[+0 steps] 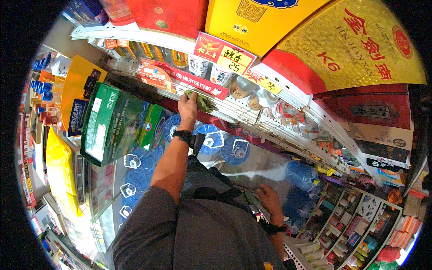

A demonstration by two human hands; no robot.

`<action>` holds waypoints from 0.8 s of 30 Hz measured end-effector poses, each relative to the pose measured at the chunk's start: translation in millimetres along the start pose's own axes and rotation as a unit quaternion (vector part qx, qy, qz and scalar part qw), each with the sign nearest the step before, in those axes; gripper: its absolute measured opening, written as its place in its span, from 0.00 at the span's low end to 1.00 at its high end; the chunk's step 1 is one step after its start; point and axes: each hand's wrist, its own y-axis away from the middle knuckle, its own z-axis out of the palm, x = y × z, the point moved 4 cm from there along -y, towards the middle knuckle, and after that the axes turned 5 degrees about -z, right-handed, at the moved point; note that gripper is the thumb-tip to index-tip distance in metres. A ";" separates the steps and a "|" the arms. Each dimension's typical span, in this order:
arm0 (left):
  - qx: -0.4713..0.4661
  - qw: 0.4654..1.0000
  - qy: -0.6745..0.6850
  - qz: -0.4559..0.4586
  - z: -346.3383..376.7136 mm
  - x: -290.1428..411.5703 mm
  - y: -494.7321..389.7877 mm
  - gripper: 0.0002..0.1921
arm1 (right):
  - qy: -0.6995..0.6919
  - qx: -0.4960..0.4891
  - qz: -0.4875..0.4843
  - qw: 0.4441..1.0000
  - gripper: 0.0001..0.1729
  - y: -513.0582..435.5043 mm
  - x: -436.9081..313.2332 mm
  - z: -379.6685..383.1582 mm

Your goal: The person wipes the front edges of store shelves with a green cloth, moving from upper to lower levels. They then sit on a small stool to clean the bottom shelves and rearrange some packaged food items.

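My left hand point(187, 108) grips a crumpled green cloth point(203, 102) against the front edge of a white metal shelf point(233, 113). Just behind the cloth, a red promotional strip point(192, 80) stands along small white-labelled bottles point(197, 66). My right hand point(267, 198) hangs low beside my body, fingers loosely curled, with nothing seen in it. Dark bands circle both wrists. Blue water jugs point(235, 150) stand on the floor below the shelf.
Yellow and red gift boxes point(249, 23) fill the upper shelf. Green cartons point(114, 118) and a yellow bag point(61, 168) lie at the left. More water jugs point(135, 162) stand beside my left arm. A rack of small goods point(351, 229) is at the lower right.
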 end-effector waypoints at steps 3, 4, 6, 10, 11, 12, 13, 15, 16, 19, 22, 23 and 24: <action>0.003 0.994 -0.086 0.068 19.1 -5.7 15.1 0.25 | 0.028 0.001 -0.027 0.999 0.27 -3.4 0.9 4.0; 0.009 0.977 -0.189 0.098 27.9 -10.1 31.5 0.26 | 0.039 0.004 -0.043 0.998 0.27 -6.8 -0.6 4.6; -0.066 0.975 -0.207 0.053 70.8 -27.9 70.9 0.27 | 0.033 0.007 -0.043 0.998 0.27 -14.7 -2.7 4.3; -0.117 0.976 -0.184 -0.017 87.4 -34.1 96.4 0.23 | 0.021 0.028 -0.080 0.996 0.27 -29.1 -6.5 -6.6; -0.058 0.982 -0.173 0.041 72.1 -20.8 82.5 0.24 | -0.016 0.034 -0.079 0.996 0.27 -29.6 -4.8 -9.6; -0.023 0.973 -0.226 0.045 47.4 -10.2 61.7 0.23 | -0.044 0.038 -0.048 0.997 0.26 -30.0 -0.3 -12.0; -0.030 0.991 -0.108 0.077 24.6 0.9 45.6 0.22 | -0.074 0.040 -0.022 0.996 0.26 -28.1 4.4 -13.1; -0.007 0.985 -0.130 0.111 -12.1 17.9 11.4 0.20 | -0.038 0.050 -0.044 0.997 0.27 -22.1 8.1 -13.5; -0.038 0.999 0.015 0.024 -18.2 14.7 -1.4 0.15 | -0.019 0.055 -0.064 0.996 0.27 -19.0 8.4 -12.0; -0.076 0.992 0.100 0.005 6.5 -5.4 19.2 0.13 | 0.072 0.001 -0.030 0.997 0.27 -12.0 11.5 1.1; -0.148 0.983 -0.104 -0.030 64.6 -40.6 69.7 0.13 | 0.049 -0.048 -0.033 0.997 0.27 -8.1 4.9 11.5; -0.169 0.984 -0.005 -0.052 72.9 -43.5 76.7 0.14 | 0.039 -0.046 -0.028 0.998 0.27 -8.1 2.5 11.3; -0.195 0.972 0.091 -0.090 79.4 -45.2 83.0 0.14 | 0.029 -0.044 -0.022 0.998 0.27 -7.7 0.7 10.1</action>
